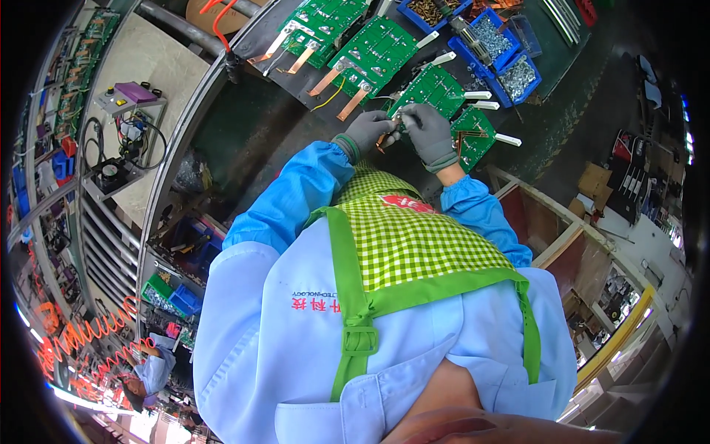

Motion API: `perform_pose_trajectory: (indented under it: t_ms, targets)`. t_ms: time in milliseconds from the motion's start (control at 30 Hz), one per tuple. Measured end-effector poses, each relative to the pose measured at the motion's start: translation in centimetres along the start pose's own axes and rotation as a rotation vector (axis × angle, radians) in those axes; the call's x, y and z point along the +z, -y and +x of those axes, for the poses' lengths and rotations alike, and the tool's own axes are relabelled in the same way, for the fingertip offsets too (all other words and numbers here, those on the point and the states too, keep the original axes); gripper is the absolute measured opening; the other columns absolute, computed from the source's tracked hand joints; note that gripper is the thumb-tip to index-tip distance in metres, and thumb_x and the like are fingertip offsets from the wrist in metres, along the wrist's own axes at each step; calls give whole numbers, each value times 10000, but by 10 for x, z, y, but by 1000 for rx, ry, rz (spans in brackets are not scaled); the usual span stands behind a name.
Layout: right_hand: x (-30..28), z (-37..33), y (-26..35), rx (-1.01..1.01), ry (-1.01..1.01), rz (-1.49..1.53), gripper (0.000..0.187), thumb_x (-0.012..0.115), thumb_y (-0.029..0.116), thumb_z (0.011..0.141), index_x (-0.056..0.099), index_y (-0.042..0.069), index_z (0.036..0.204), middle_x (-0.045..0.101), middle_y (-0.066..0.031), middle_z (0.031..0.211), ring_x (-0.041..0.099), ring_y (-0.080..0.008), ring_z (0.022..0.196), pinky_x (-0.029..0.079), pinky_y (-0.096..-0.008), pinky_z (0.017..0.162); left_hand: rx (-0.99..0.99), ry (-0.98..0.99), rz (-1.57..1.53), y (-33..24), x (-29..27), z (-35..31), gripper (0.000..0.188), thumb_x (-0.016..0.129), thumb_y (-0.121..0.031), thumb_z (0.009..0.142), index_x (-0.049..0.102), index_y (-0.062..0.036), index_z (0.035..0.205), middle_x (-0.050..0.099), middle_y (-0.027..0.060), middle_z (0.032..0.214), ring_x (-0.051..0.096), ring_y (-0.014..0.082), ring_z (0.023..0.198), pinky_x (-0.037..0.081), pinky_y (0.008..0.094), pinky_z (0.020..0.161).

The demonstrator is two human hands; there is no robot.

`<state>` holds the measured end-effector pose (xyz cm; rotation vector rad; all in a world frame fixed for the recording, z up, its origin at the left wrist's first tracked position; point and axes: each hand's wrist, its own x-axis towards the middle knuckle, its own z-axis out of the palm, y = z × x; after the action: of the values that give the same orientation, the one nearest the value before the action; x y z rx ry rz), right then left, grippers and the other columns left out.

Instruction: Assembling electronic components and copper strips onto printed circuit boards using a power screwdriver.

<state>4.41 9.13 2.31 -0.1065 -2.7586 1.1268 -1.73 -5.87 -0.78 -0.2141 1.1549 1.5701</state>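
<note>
Seemingly, at upper centre, the left hand (368, 131) and right hand (430, 135) pinch a small copper piece (381, 140), probably light, stiff, best held edgewise.

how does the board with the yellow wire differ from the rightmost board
The yellow-wire board has two copper strips jutting past its lower-left edge; the rightmost board shows copper-coloured strips across its face. The rightmost board sits right beside the right hand; the yellow-wire board lies farther from it. Both are green, with a white piece sticking out.
</note>
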Motion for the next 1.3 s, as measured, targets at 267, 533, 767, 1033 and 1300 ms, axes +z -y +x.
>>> perform_pose_trajectory:
  t_ms: [267, 533, 767, 1033, 1300]
  targets:
    - [-1, 2, 1, -134, 124, -111, 111, 582, 77, 753, 589, 64, 862, 603, -104, 861, 589, -280, 797, 482, -360, 700, 47, 26, 22, 15, -12, 14, 167, 541, -109, 845, 551, 15, 956, 603, 88, 841, 596, 121, 728, 506, 187, 572]
    - [-3, 3, 3, -33, 178, -133, 105, 578, 115, 763, 588, 78, 860, 589, -107, 884, 579, -290, 824, 472, -376, 706, 75, 46, -40, 13, -10, 10, 145, 541, -98, 840, 553, 17, 928, 599, 87, 840, 602, 130, 728, 512, 201, 568]
    - [-1, 3, 3, -5, 114, -145, 133, 609, 152, 753, 618, 95, 873, 559, -116, 905, 570, -302, 836, 471, -390, 691, 47, 48, -96, 13, -9, 10, 142, 549, -90, 831, 547, 18, 922, 593, 96, 857, 601, 140, 746, 514, 205, 601]
    - [1, 15, 8, 106, 165, -176, 139, 640, 194, 735, 603, 73, 793, 530, -137, 895, 561, -319, 805, 468, -404, 672, 132, 112, 122, 18, -16, 15, 174, 538, -65, 826, 550, 22, 976, 594, 91, 882, 594, 147, 789, 498, 222, 640]
    - [-1, 17, 16, 148, 251, -354, 309, 620, 369, 764, 573, 66, 803, 507, -147, 930, 556, -333, 781, 462, -424, 671, 212, 103, 175, 37, -25, 28, 161, 517, -34, 799, 574, 14, 942, 605, 68, 828, 583, 142, 694, 482, 245, 604]
